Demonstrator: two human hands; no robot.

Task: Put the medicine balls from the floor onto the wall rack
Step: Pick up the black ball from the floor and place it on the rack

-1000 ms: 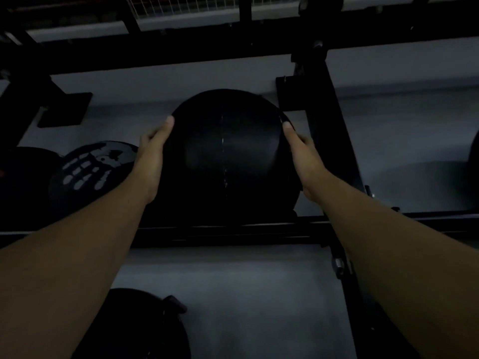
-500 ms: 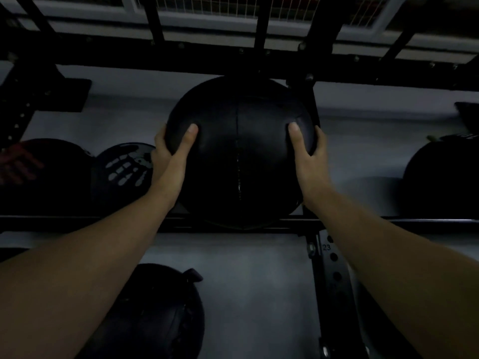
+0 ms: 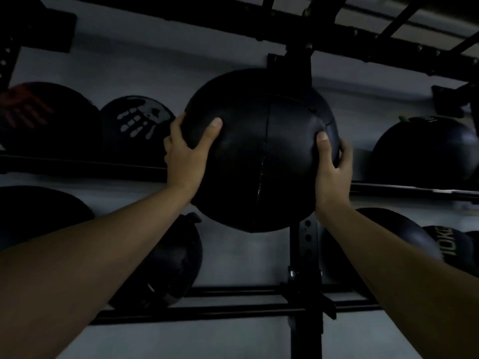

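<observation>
Left hand (image 3: 185, 156) and right hand (image 3: 333, 169) clamp black ball (image 3: 259, 151) at opposite sides, thumbs forward, grip pressed firm. Ball held in air between hands, in front of upper rack rail (image 3: 77, 167), bottom apparently below rail. Likely needs lift, then push forward onto rail.

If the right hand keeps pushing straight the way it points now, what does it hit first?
The right hand points up and toward the wall, already pressed on the medicine ball. Beyond the ball, the black rack upright seems to lie first in line, though depth is unclear.
</observation>
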